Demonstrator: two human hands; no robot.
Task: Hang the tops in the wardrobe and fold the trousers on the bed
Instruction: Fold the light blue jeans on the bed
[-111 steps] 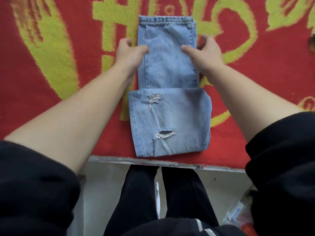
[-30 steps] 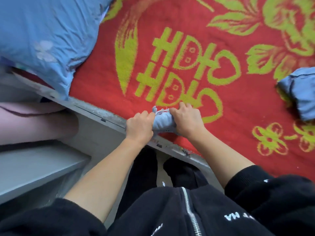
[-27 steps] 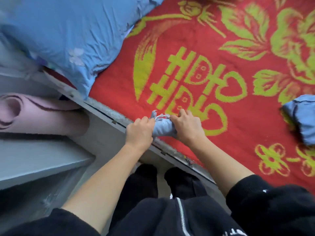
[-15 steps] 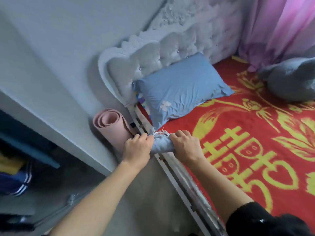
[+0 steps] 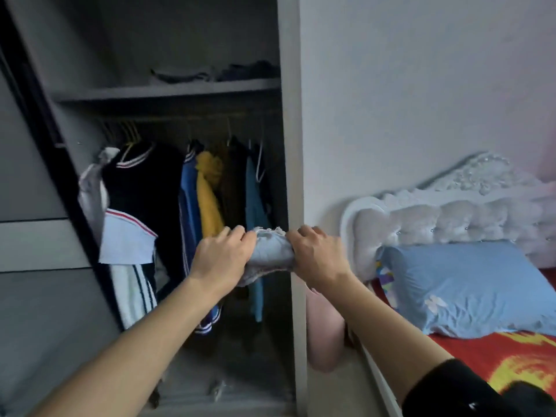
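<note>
**At the wardrobe:** Both my hands clamp a tight, pale-blue bundle of folded trousers (image 5: 270, 251) in mid-air at the open wardrobe (image 5: 290, 145). It is level with the right-hand side panel and just in front of the hanging tops (image 5: 207, 194). My left hand (image 5: 224, 260) has its fingers curled over one end of the bundle and my right hand (image 5: 319, 254) grips the other. A frayed white edge pokes up between them. The bundle touches nothing but my hands and is well clear of the bed (image 5: 496, 356) and its blue pillow (image 5: 469, 284) on the right.

The risk, as I judge it, is the fold itself. The bundle is held only by a squeeze from its two ends (nothing supports the middle). Easing either hand before it rests on a surface could let the layers spring open and fall.

The upper shelf (image 5: 168, 90), where a few dark garments (image 5: 216, 75) lie, sits well above my hands. A lift that high could knock the bundle against the shelf's front edge or the side panel. Going lower instead, my left wrist could brush the tops and drag one off its hanger (image 5: 259, 164). I cannot tell from here where the bundle is meant to land, and the picture is soft with motion.
</note>
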